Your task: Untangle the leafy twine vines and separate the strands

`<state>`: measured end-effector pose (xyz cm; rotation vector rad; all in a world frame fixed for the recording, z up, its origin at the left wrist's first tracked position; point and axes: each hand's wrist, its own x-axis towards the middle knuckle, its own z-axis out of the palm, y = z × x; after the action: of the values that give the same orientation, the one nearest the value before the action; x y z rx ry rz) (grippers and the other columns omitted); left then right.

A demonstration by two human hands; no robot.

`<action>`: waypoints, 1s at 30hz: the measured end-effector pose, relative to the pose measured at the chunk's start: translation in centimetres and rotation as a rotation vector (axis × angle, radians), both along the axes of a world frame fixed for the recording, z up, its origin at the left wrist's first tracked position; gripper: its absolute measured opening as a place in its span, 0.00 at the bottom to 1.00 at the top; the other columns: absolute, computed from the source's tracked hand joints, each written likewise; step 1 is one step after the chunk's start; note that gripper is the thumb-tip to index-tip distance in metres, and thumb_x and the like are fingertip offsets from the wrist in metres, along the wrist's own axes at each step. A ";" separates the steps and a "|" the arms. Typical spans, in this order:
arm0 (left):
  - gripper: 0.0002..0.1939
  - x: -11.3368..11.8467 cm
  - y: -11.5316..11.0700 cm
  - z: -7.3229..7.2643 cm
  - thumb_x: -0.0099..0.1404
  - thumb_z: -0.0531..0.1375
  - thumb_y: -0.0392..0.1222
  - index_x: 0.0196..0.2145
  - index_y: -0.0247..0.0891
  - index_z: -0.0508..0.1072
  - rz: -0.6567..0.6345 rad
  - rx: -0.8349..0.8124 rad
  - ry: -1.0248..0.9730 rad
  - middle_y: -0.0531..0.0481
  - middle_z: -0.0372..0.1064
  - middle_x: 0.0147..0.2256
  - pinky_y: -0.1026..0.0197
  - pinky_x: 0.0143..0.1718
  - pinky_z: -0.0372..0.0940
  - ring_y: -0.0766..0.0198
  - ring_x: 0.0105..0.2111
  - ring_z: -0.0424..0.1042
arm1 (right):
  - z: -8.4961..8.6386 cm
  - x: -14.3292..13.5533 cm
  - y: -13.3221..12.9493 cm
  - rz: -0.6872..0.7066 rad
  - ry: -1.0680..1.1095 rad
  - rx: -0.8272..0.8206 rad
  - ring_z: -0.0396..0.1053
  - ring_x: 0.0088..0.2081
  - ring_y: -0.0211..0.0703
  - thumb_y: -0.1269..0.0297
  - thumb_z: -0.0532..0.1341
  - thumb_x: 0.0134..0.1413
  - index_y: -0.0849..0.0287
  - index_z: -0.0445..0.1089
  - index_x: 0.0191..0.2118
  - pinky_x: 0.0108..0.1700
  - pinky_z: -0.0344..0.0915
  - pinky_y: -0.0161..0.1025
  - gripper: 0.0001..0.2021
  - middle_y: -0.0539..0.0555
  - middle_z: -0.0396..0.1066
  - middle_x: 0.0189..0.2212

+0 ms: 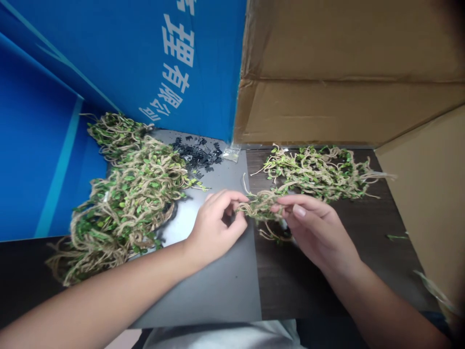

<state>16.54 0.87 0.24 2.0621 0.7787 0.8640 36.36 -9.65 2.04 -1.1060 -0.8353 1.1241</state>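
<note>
Between my hands, above the table, is a bundle of twine garland with small green leaves [260, 205]. My left hand [219, 224] pinches its left end between thumb and fingers. At the right end, my right hand [315, 224] grips it with thumb and forefinger. A large heap of similar leafy twine [134, 194] lies to the left of my left hand. Beyond my right hand lies a smaller pile of leafy twine [319, 169]. A few loose loops of twine [274, 234] show just below the held bundle.
Small black pieces [199, 154] are scattered at the back of the grey mat [218, 291], beside a small clear plastic bag [231, 153]. Blue printed panels [119, 58] stand at the left and back; cardboard [327, 111] walls the back and right. A green sprig [396, 237] lies at the right.
</note>
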 end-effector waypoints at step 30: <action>0.12 -1.2 0.7 -0.5 0.72 0.52 0.30 0.31 0.37 0.66 0.142 -0.123 -0.354 0.48 0.63 0.38 0.57 0.43 0.63 0.63 0.39 0.67 | 0.9 3.3 -0.1 -0.022 -1.139 0.053 0.76 0.32 0.42 0.65 0.63 0.69 0.54 0.77 0.45 0.29 0.66 0.37 0.05 0.54 0.79 0.37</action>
<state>15.30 1.60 -0.24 1.6984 0.7663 1.1894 39.70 -9.72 2.96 -1.7071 -1.6902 0.3553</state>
